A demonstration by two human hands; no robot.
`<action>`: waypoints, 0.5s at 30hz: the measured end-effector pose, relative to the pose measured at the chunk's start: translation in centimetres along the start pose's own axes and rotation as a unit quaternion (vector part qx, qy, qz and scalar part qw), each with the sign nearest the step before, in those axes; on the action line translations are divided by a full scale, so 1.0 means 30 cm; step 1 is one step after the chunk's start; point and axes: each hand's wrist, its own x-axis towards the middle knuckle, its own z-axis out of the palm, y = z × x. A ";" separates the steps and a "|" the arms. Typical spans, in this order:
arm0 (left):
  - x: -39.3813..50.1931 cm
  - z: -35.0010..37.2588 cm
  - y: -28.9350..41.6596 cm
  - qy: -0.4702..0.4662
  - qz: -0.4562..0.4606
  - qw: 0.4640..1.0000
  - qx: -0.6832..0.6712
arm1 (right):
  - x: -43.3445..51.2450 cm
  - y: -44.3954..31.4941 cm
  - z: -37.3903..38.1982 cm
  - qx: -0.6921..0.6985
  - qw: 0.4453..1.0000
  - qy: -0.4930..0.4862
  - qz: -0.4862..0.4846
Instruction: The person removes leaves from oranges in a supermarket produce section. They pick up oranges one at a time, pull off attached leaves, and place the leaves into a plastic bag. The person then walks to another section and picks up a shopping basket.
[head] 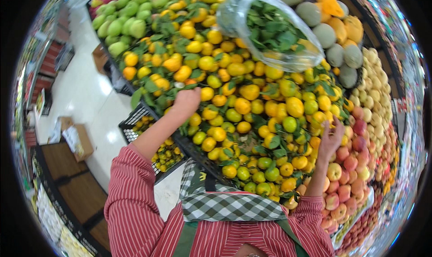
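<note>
My left hand [187,102] reaches down onto the left side of a heap of mandarins [242,106], many with leaves on. Its fingers point away from me and are largely hidden, so any grip cannot be made out. A green leaf and an orange fruit lie just beyond it. At the heap's right side, my right hand [332,135] is raised beside yellow mandarins, thumb and fingers apart, with nothing visible between them. A clear plastic bag [233,17] stands on the far part of the heap, its mouth gaping around green leaves [270,25].
Green apple-like fruit [130,27] lies at far left, melons [324,35] at far right. Red-yellow apples [344,162] adjoin my right arm. A black crate [130,132] of small mandarins sits low by my left arm. A cardboard box [84,140] stands on the left.
</note>
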 end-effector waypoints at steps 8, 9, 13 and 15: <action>-0.037 -0.010 0.027 -0.045 -0.048 0.997 0.039 | -0.054 -0.438 0.180 0.170 0.953 -0.216 -0.128; -0.034 -0.025 0.032 -0.072 -0.032 0.996 0.048 | -0.060 -0.506 0.224 0.177 0.931 -0.265 -0.177; -0.018 -0.024 0.030 -0.097 0.028 0.994 0.050 | -0.138 -0.669 0.536 0.190 0.861 -0.351 -0.316; -0.027 -0.017 0.032 -0.088 0.055 0.993 0.051 | -0.164 -0.694 0.709 0.183 0.840 -0.322 -0.396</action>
